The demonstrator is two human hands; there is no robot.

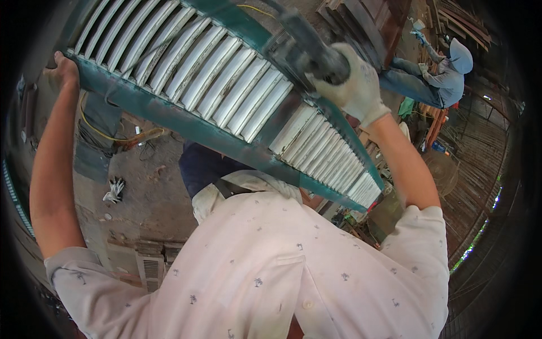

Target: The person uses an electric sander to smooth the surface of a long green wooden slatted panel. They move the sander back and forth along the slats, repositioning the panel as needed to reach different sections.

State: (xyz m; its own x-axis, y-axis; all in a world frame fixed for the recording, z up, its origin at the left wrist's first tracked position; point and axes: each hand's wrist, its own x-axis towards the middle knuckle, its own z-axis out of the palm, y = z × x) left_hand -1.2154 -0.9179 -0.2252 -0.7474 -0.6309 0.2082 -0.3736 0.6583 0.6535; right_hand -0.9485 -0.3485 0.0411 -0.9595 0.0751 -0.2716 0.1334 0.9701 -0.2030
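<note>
Dusty workshop floor below both hands. Left hand (63,72) grips the green louvered shutter (226,90) by its end edge; gloved right hand (353,85) clamps a power sander (307,48) on the frame.

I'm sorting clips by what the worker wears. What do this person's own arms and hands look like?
The right hand wears a pale knitted work glove with a ribbed cuff at the wrist; the left hand is bare. Both forearms are uncovered. The short sleeves belong to a light pinkish-white shirt with small dark palm-tree prints. No watch or band shows.
</note>
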